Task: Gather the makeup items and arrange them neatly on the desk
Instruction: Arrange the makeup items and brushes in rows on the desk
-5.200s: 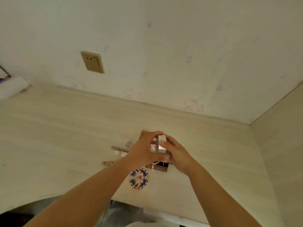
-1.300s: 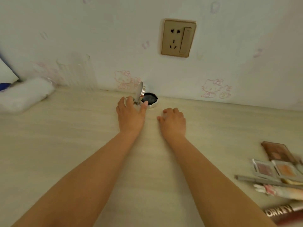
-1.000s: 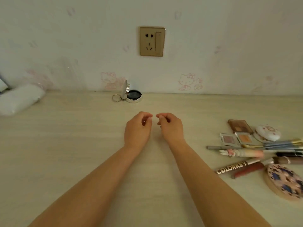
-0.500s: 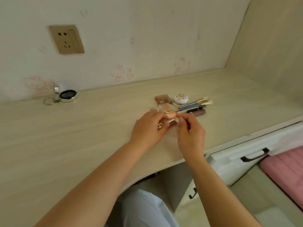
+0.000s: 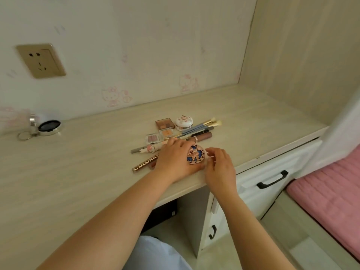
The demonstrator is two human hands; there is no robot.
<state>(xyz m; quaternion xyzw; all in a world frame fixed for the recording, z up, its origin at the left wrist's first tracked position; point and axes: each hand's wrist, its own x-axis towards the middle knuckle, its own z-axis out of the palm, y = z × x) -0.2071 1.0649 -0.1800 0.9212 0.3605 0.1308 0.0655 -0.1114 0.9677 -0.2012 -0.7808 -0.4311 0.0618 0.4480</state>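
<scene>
A round compact (image 5: 195, 157) with a blue and pink pattern lies near the desk's front edge. My left hand (image 5: 174, 159) covers its left side with curled fingers, and my right hand (image 5: 220, 168) pinches its right rim. Behind them sits the makeup cluster: a brown eyeshadow palette (image 5: 164, 123), two small blush pans (image 5: 153, 138), a white round jar (image 5: 184, 121), brushes (image 5: 204, 124), a lip gloss (image 5: 202, 136), a decorated pen (image 5: 147, 150) and a COLORKEY tube (image 5: 145, 164). An open silver compact with a keyring (image 5: 47, 127) stands far left by the wall.
The pale wooden desk (image 5: 78, 172) meets a wall with a socket (image 5: 41, 60) behind and a side panel on the right. White drawers with black handles (image 5: 271, 182) sit under the desk edge. A pink mattress (image 5: 331, 190) lies lower right.
The view has swung closer to the makeup cluster. Both hands have left the pink tube and now hold the round patterned compact nearer the desk's front edge.
</scene>
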